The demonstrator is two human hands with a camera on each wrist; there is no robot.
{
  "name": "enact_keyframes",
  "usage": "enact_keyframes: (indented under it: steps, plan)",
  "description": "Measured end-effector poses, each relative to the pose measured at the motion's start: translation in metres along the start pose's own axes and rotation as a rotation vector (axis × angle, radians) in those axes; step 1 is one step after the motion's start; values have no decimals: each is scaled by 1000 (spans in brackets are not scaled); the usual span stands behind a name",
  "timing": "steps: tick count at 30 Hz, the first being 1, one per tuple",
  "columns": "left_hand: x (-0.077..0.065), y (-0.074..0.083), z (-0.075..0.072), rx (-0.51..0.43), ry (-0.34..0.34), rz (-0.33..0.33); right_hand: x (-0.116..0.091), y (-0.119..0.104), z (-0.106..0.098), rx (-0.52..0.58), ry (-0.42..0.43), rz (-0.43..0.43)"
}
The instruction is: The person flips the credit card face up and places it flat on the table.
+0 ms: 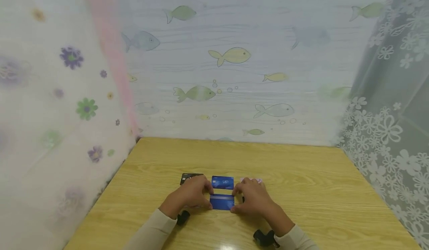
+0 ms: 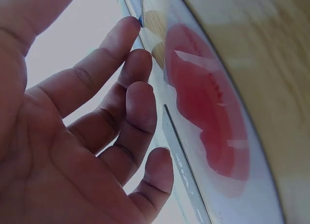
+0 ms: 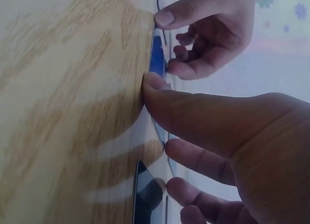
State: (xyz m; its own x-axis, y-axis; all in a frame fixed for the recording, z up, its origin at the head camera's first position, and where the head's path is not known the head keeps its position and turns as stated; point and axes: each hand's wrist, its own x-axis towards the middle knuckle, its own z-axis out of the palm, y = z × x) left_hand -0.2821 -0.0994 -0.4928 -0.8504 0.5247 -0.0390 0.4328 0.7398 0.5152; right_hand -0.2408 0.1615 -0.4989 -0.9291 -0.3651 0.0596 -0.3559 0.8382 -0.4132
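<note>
A blue card with a pale stripe (image 1: 222,202) lies face down on the table between both hands. My left hand (image 1: 192,190) pinches its left side, index finger at the upper corner and thumb at the lower one. From the right, my right hand (image 1: 253,198) pinches the opposite corners the same way. Just beyond lies a blue VIP card (image 1: 222,182). A black card (image 1: 186,178) is partly hidden behind the left hand, a pink patterned card (image 1: 257,180) behind the right. In the left wrist view, a white card with red shapes (image 2: 208,103) lies near the fingertips.
Another dark card (image 3: 145,200) lies under the right hand's fingers in the right wrist view. The wooden table (image 1: 301,175) meets fish-patterned curtain (image 1: 234,123) at the back. Black wrist devices (image 1: 264,238) sit below both wrists.
</note>
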Motion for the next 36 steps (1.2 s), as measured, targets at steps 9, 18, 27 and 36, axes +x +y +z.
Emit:
enact_keyframes:
  steps: [9, 18, 27, 36]
  plan:
    - [-1, 0, 0, -7, -1, 22, 0, -1, 3, -5, -15, -10]
    - [0, -4, 1, -5, -4, 37, 0, -2, 2, -1, -33, -10]
    - [-1, -4, -3, 8, -26, 84, -1, -4, 1, 8, -19, -20]
    - [2, -9, 0, 13, -41, 100, -1, -3, 2, 43, -15, -8]
